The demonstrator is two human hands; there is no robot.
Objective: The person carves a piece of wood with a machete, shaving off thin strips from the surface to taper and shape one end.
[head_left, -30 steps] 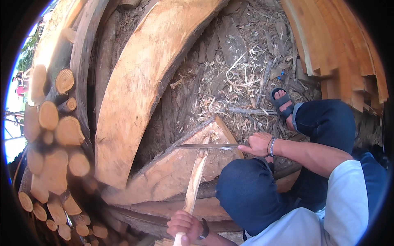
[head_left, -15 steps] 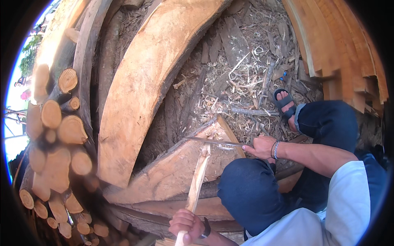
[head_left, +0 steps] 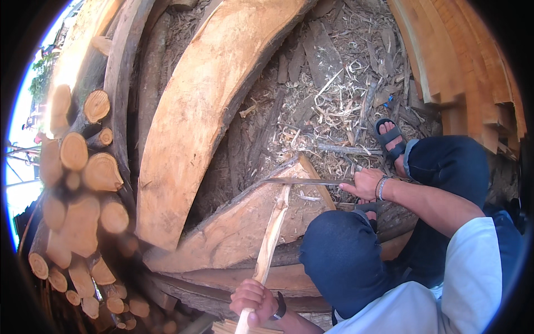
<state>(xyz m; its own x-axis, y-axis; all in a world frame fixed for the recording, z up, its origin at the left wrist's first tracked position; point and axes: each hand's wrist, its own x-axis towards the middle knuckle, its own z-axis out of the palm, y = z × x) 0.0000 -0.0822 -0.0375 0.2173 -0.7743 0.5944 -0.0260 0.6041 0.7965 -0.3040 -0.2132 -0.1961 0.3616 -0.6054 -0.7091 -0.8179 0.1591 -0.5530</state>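
Observation:
My left hand (head_left: 253, 299) is closed round the lower end of a pale, stripped wooden stick (head_left: 269, 245). The stick slants up and away, its far end over a wedge-shaped wood slab (head_left: 233, 239). In my right hand (head_left: 364, 182) is a long-bladed knife (head_left: 308, 181), its handle mostly hidden by my fingers. The blade points left and lies almost level across the stick's far end, touching or just above it; I cannot tell which. A few light shavings (head_left: 307, 197) rest on the slab beside the stick.
A big curved plank (head_left: 194, 106) lies beyond the slab. Stacked logs (head_left: 74, 151) fill the left side, and sawn boards (head_left: 445, 55) stand at the far right. Shavings and bark (head_left: 339, 106) litter the ground near my sandalled foot (head_left: 389, 136). My bent knee (head_left: 339, 256) is close to the slab.
My right hand has shifted slightly up and right with the knife, the blade now higher at the stick's tip. The left hand keeps its hold with little movement. The view has shifted slightly.

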